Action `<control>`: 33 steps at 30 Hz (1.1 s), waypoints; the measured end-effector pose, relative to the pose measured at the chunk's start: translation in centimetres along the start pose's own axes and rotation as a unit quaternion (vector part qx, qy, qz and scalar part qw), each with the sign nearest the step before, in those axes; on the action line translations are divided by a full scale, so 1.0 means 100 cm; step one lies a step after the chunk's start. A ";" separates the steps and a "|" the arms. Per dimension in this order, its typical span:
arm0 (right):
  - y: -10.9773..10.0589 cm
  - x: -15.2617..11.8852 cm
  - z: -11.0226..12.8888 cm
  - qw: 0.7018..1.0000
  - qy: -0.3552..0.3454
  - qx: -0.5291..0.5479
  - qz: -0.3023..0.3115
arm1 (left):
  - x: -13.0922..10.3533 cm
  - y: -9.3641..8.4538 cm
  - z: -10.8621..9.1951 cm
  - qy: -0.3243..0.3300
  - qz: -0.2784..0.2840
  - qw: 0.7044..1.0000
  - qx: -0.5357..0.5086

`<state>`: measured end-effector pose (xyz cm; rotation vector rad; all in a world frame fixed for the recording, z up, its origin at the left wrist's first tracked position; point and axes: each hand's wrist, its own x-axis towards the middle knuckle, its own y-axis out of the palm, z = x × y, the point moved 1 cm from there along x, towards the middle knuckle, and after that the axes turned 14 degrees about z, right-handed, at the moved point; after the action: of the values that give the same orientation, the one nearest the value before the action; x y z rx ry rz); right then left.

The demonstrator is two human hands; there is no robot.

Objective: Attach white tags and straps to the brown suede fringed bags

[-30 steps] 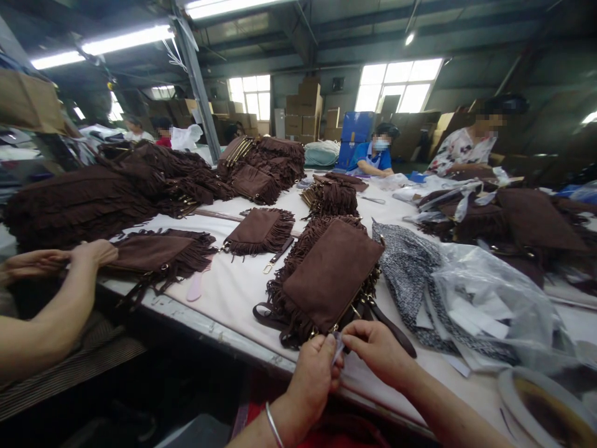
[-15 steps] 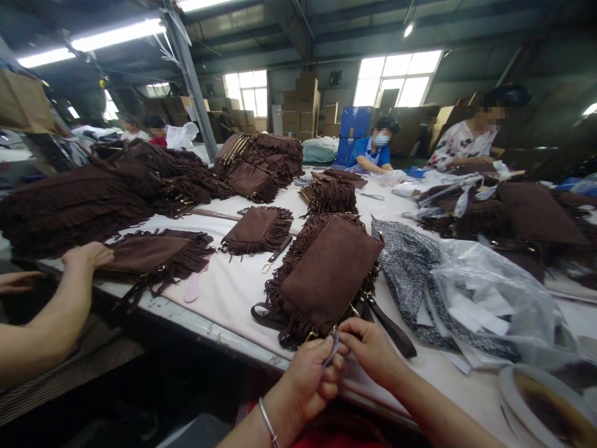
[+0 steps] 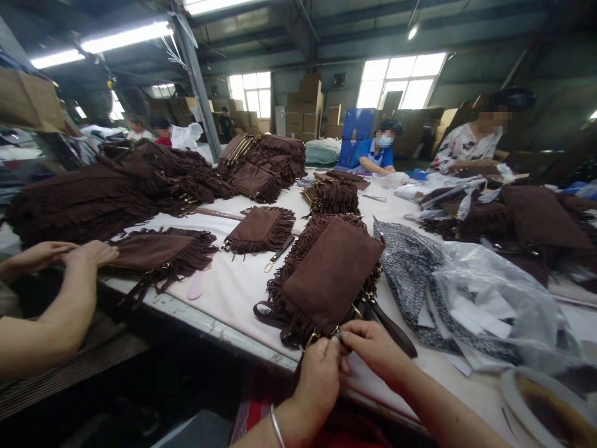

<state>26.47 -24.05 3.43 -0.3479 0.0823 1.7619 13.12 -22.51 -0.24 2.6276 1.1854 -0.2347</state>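
A dark brown fringed suede pouch (image 3: 333, 270) tops a small stack near the table's front edge, its lower corner toward me. At that corner my left hand (image 3: 319, 373), with a silver bangle on its wrist, is closed in a pinch beside a gold clasp (image 3: 312, 338). My right hand (image 3: 370, 345) pinches right against the left fingertips, by the pouch's metal fitting. What the fingers grip is small and mostly hidden. Brown wrist straps (image 3: 392, 328) hang from the stack beside my right hand.
At left, a co-worker's hands (image 3: 91, 254) touch another fringed pouch (image 3: 152, 249). A smaller pouch (image 3: 259, 227), a loose strap (image 3: 280, 254) and a pink comb (image 3: 196, 285) lie between. To the right are grey tweed cloth (image 3: 405, 274), a clear plastic bag (image 3: 504, 292) and a round tub (image 3: 510, 386).
My left hand has turned and closed more tightly at the pouch corner; the greyish strip seen between my fingers is now hidden. The co-worker's other hand has come up to the left pouch.
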 end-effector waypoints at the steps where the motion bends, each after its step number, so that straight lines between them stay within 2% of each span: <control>1: 0.002 0.000 0.003 1.000 -0.001 0.025 0.015 | -0.002 0.001 -0.002 0.028 -0.018 0.997 0.066; 3: 0.004 0.000 0.006 0.998 0.000 0.057 0.031 | -0.004 0.001 -0.007 0.058 -0.038 0.987 0.148; 6: 0.003 0.003 0.003 0.997 0.008 0.077 0.015 | -0.006 0.003 -0.009 0.042 -0.035 0.986 0.155; 8: 0.001 0.006 -0.003 0.994 0.009 0.105 0.015 | -0.006 0.006 -0.008 0.018 -0.018 0.994 0.103; 11: -0.001 0.008 -0.011 0.984 0.004 0.173 0.048 | -0.005 0.009 -0.006 -0.001 -0.006 1.000 -0.025; 15: 0.000 0.006 -0.013 0.970 -0.014 0.234 0.071 | -0.008 0.010 -0.011 -0.021 0.016 0.983 -0.182; 18: 0.001 0.004 -0.009 0.968 -0.031 0.239 0.066 | -0.010 0.008 -0.016 -0.042 0.033 0.975 -0.214; 20: 0.002 0.002 -0.006 0.976 -0.030 0.206 0.058 | -0.011 0.005 -0.018 -0.045 0.008 0.986 -0.161; 22: 0.000 0.001 -0.004 0.988 -0.033 0.145 0.038 | -0.012 0.000 -0.022 -0.017 -0.029 0.998 -0.051; 25: -0.004 0.003 0.000 0.995 -0.038 0.088 -0.012 | -0.013 -0.004 -0.028 0.036 -0.057 0.991 0.117; 30: 0.003 0.019 0.007 0.980 0.018 0.179 -0.090 | -0.017 -0.006 -0.027 0.096 -0.072 0.964 0.236; 33: 0.014 0.031 0.012 0.972 -0.020 0.176 -0.153 | -0.016 -0.013 -0.022 0.158 -0.080 0.949 0.260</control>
<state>24.36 -21.11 3.56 -0.0612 0.2929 1.4145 11.19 -22.19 2.10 3.1102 1.6348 -0.1798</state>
